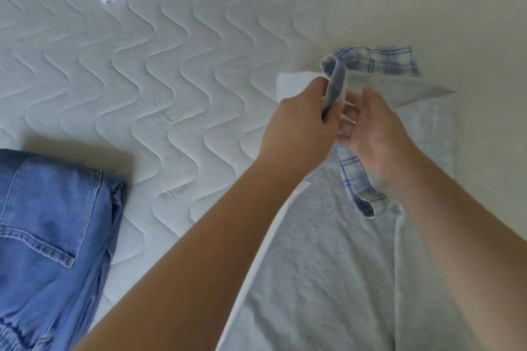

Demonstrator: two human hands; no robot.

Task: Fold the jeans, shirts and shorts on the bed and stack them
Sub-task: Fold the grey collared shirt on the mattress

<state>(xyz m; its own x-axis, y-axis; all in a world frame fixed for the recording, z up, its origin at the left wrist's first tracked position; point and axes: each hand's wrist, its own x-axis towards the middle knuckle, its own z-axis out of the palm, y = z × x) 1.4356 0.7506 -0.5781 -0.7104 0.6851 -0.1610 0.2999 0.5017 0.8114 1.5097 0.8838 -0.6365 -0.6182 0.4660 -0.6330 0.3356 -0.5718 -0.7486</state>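
Shirt: pale grey shirt [328, 279] with blue plaid collar lining [379, 61] lies flat on the quilted mattress [142, 80], right of the folded jeans [48, 236].
Left hand: left hand [299, 128] pinches the plaid placket strip [336, 80], lifted.
Right hand: right hand [376, 134] is blurred, fingers loosely spread beside the strip; grip unclear.
Risk: tugging the strip could skew the smoothed body; letting go carelessly could leave the collar twisted under the fold.

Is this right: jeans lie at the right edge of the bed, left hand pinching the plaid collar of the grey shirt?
Not quite. The head view shows the jeans at the left edge of the bed, not the right. The rest holds: the left hand pinches the plaid collar of the grey shirt.
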